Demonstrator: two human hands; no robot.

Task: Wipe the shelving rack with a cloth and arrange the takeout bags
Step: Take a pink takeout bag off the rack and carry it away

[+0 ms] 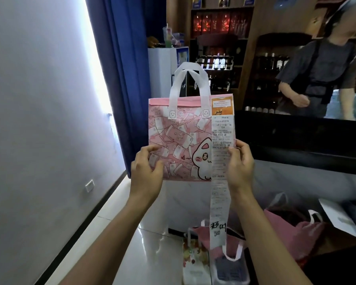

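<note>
In the centre of the frame a pink takeout bag (179,140) is held upright in the air by both hands. It has two white loop handles, a print of banknotes and a white cartoon cat, and a small "喵~" beside the cat's face. The left hand (146,171) pinches the bag's lower left edge, thumb in front and fingers curled. The right hand (239,163) grips the right edge together with a long white receipt (219,182), which hangs from an orange sticker (222,105) at the bag's top right corner. The receipt's fine print is mostly blurred; near its lower end "超时" is handwritten in black above a QR code. Low in the frame, on the floor, lie more bags (286,233), pink and white, their number unclear. At upper right a second person (317,75) stands behind a dark desk (296,136).
</note>
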